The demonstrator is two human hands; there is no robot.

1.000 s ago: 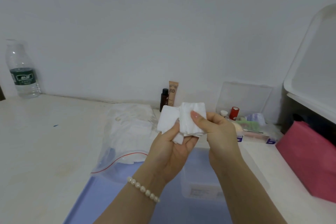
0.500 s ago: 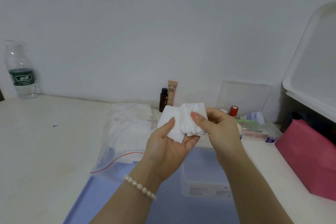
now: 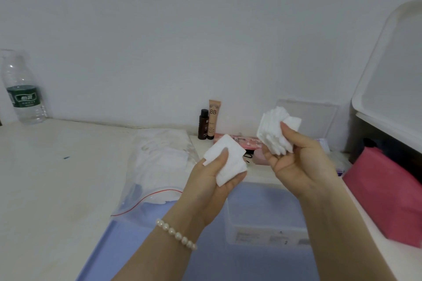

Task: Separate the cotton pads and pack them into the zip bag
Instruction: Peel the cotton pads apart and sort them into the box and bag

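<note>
Now the hands have parted; the left hand [image 3: 212, 180] pinches a separated pad [image 3: 225, 162] at centre frame, the right hand [image 3: 294, 162] grasps the remaining stack [image 3: 275, 131]; the zip bag [image 3: 157, 166], seemingly part-filled, lies on the desk [image 3: 57, 178] left of centre, ready for packing.

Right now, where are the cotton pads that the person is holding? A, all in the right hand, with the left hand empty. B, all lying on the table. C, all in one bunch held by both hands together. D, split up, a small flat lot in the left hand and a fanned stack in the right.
D: the left hand grips a small flat lot of pads, while the right hand pinches a fanned stack, with a clear gap between.
</note>
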